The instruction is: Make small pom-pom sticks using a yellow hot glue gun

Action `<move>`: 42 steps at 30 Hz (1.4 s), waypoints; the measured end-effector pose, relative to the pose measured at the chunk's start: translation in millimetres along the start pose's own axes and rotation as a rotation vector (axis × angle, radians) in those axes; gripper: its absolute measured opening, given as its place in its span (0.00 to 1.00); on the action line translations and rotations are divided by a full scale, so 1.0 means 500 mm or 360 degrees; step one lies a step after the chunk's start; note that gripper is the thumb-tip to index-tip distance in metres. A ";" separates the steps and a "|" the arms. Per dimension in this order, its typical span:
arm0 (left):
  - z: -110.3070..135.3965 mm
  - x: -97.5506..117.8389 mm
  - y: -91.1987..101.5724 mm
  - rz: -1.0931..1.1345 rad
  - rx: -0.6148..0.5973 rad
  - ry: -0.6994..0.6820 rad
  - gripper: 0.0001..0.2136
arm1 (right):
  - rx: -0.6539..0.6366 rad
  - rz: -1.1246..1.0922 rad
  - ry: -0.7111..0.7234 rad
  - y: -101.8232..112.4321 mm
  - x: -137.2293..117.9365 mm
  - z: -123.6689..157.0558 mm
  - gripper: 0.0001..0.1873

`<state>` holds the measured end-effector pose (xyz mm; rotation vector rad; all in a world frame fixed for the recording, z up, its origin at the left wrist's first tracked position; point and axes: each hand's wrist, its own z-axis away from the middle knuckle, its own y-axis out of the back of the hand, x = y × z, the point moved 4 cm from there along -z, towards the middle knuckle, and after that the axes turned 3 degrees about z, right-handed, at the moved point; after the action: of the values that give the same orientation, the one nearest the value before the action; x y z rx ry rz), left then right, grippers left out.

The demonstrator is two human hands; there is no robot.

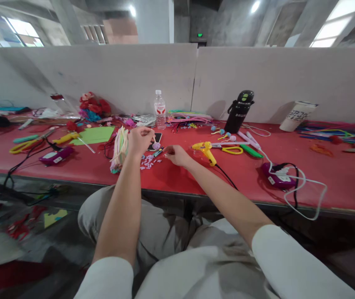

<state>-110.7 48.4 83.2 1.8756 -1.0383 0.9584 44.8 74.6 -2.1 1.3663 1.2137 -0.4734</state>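
Observation:
My left hand (140, 140) is closed in a pinch around the thin pale stem of a small purple flower (156, 145), whose head hangs downward. Just to the right, my right hand (177, 155) has its fingers curled and their tips together; anything between them is too small to make out. Scattered on the table below are small purple pieces (147, 162), with a small dark-and-teal tool (158, 152) beside them. A phone (157, 137) lies behind the flower. Against my left wrist's outer side stands a bundle of pastel pipe cleaners (119, 150).
To the right lie a yellow glue gun (206, 152), yellow-handled scissors (232, 150) and a purple power strip (279, 176) with looping cables. A water bottle (159, 110) and black flask (240, 112) stand along the partition (102, 79). Green paper (93, 135) lies left on the red table (168, 178).

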 end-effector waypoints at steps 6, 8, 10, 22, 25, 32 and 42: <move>0.016 -0.011 -0.050 0.0045 -0.0238 0.0008 0.09 | 0.0083 -0.0489 0.0076 0.096 0.018 0.051 0.07; 0.029 -0.005 -0.073 0.0053 -0.0348 -0.0014 0.10 | 0.0189 -0.0667 0.0094 0.118 0.017 0.069 0.12; 0.044 0.002 -0.097 0.0062 -0.0504 -0.0033 0.10 | 0.0312 -0.0717 0.0124 0.133 0.014 0.082 0.14; 0.071 0.001 -0.151 0.0156 -0.0796 -0.0077 0.14 | 0.0575 -0.0493 0.0286 0.141 0.000 0.086 0.15; 0.074 0.002 -0.154 0.0181 -0.0862 -0.0038 0.13 | 0.0604 -0.0449 0.0303 0.143 -0.002 0.089 0.15; 0.075 0.000 -0.155 0.0108 -0.0942 -0.0064 0.14 | 0.0547 -0.0404 0.0326 0.146 -0.001 0.090 0.13; 0.083 0.011 -0.159 -0.0234 -0.0805 -0.0278 0.12 | 0.0576 0.0050 0.0437 0.137 0.011 0.090 0.10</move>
<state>-27.7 39.9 49.8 1.5975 -1.1044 0.3994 121.8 52.2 15.7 1.8020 1.3707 -0.5125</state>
